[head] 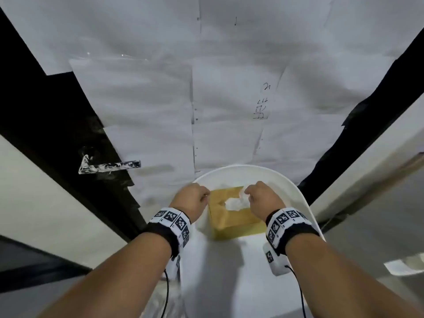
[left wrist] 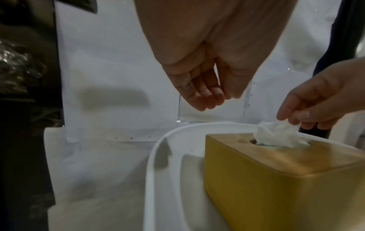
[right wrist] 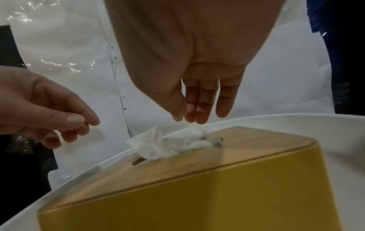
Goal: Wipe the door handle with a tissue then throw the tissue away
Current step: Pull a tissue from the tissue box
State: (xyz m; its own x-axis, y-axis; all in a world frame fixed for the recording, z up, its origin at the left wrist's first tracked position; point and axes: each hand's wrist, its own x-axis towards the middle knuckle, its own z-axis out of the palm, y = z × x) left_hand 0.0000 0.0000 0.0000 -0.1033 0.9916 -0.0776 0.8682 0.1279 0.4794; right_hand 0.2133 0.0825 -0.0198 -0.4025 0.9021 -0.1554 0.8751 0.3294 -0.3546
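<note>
A yellow tissue box (head: pixel 231 222) with a wooden lid stands on a white round tray (head: pixel 298 196). A white tissue (head: pixel 236 203) sticks up out of the slot. My right hand (head: pixel 249 196) is over the box, and its thumb and fingertips (right wrist: pixel 189 118) pinch the tissue's (right wrist: pixel 158 145) upper tip. My left hand (head: pixel 195 198) hovers just left of the box with loosely curled fingers (left wrist: pixel 199 103), holding nothing. The door handle (head: pixel 110 166), smeared with white marks, juts from the dark door edge at the far left.
White paper sheets (head: pixel 229 88) cover the door ahead. Dark frame strips (head: pixel 46 125) run down both sides, with pale walls beyond. The tray's rim (left wrist: pixel 156 156) stands close to the door.
</note>
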